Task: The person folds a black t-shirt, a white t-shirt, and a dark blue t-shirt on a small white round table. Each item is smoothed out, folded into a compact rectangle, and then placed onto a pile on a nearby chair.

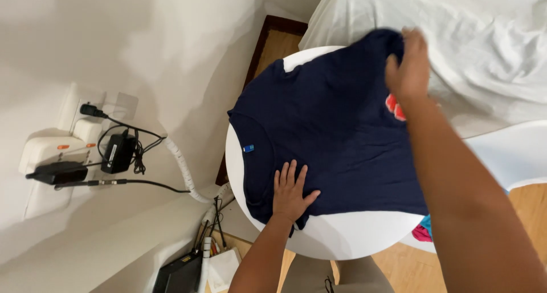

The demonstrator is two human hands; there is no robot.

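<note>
Two hands fold a navy T-shirt [330, 122] on the round white table [353, 239]: left hand [290, 193] flat, open, pinning the near edge, right hand [407, 65] closed on the far-edge hem, which likely needs carrying over next.

We get soft, even indoor light, bright on the wall [142, 36] and the bedsheet [473, 42], no hard glare. The right hand [407, 65] is motion-blurred, while the left hand [290, 193] is sharp and throws a faint shadow on the shirt [330, 127]. Wide-lens bending shows at the edges, dimmer toward the lower left.
</note>
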